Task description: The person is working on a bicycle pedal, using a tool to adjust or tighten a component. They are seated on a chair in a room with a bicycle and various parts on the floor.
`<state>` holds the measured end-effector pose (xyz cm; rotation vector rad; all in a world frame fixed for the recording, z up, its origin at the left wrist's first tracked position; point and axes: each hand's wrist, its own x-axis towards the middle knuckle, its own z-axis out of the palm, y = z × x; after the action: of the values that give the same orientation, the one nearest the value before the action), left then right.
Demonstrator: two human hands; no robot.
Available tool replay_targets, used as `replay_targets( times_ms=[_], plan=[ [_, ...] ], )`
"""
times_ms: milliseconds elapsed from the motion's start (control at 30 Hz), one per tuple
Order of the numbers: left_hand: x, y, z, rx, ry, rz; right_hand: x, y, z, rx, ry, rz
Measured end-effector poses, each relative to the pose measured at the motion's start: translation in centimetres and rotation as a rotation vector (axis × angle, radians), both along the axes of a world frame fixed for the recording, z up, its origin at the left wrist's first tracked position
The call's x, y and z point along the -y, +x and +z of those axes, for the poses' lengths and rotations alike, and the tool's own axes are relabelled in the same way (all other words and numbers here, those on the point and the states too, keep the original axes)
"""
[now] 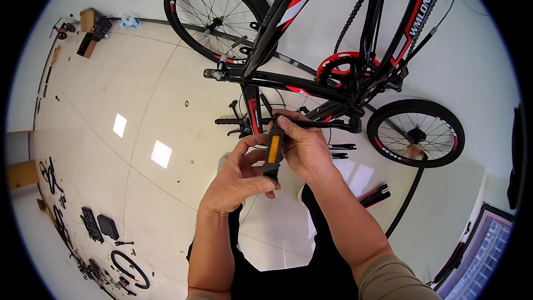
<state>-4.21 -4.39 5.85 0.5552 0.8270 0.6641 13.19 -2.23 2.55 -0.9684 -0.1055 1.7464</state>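
Note:
A black bicycle pedal with an orange reflector stands nearly upright between my hands. My left hand is closed on its lower part, with the thumb near the bottom end. The fingers and thumb of my right hand grip its top end, beside the end of the black crank arm. My fingers cover the joint, so I cannot tell whether the pedal's axle sits in the crank. Behind them is the black, red and white bicycle frame, with a red and black chainring and a hanging chain.
Two loose-looking wheels lean at the wall: one wheel at the far left, another wheel at the right. A handlebar grip shows below the frame. An open black tool case and a curved black tube lie at lower left.

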Motion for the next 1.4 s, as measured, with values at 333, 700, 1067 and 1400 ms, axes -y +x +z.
replay_targets(
  times_ms=[333,700,1067,1400],
  plan=[
    [-0.3,-0.2,0.6,-0.199,0.191,0.043,-0.1,0.1,0.3,-0.095,0.048,0.002],
    [-0.4,1.0,2.0,-0.739,0.888,-0.02,-0.4,1.0,1.1,0.102,-0.072,0.146],
    [-0.1,2.7,2.9,-1.029,1.231,-0.084,-0.4,1.1,0.4,0.062,-0.099,0.098],
    [0.0,2.2,2.8,-0.962,1.103,-0.074,-0.5,0.6,1.6,0.112,-0.13,0.039]
  ],
)
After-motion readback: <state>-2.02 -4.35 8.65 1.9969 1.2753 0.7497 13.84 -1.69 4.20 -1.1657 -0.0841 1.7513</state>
